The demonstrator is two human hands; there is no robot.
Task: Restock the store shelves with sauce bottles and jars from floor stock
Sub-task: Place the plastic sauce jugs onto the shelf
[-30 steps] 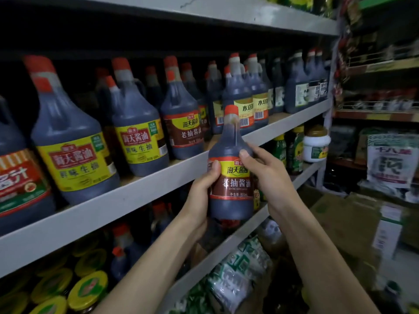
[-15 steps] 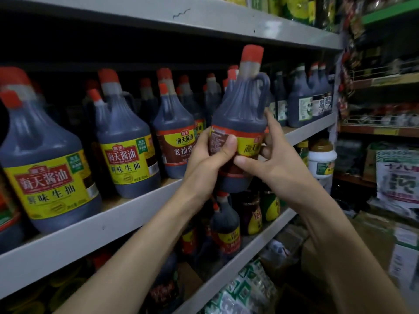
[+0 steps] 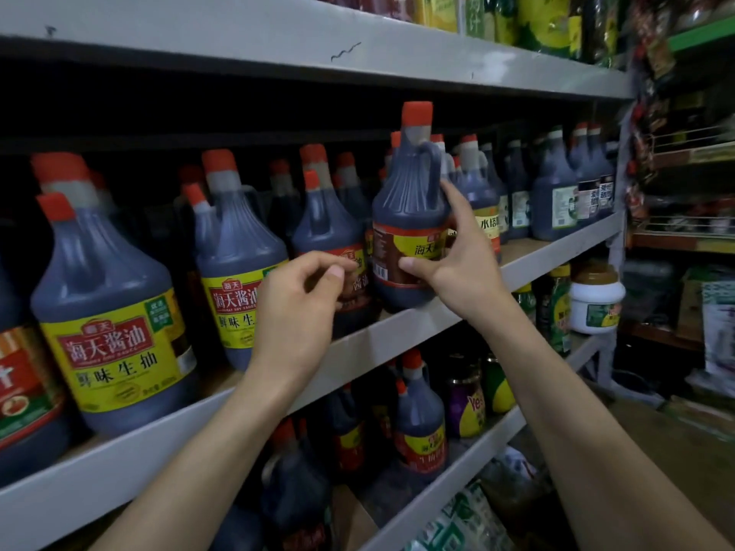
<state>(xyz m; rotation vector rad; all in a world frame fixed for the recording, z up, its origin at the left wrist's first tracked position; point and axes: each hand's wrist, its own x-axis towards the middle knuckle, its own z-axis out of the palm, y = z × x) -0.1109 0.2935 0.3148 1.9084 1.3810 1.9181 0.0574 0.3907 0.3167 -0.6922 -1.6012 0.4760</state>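
In the head view, the right hand (image 3: pixel 461 268) clasped a dark sauce bottle (image 3: pixel 409 208) with a red cap, a side handle and a brown and yellow label. The thumb (image 3: pixel 411 265) pressed on the front of the label, the index finger (image 3: pixel 451 194) ran up the bottle's right shoulder, and the other fingers were hidden behind it. The bottle stood at the near edge of the middle shelf (image 3: pixel 401 336), tipped slightly to the left, just right of a similar bottle (image 3: pixel 326 228) and in front of a far row of red-capped ones. The left hand (image 3: pixel 298 308) was off the bottle, to its left and a little lower, its fingers loosely curled with thumb and fingertips close together, holding nothing; it hung in front of the neighbouring bottle's label. The two hands were near each other but apart. Further left on the same shelf stood two large bottles (image 3: pixel 107 312) with yellow labels. The lower shelf (image 3: pixel 457 467) held smaller dark bottles (image 3: pixel 419 419) and a jar (image 3: pixel 465 399) with a purple and yellow label, and a white tub (image 3: pixel 596 304) sat at the right. Yellow and green packets (image 3: pixel 545 21) lined the top shelf (image 3: pixel 278 37).
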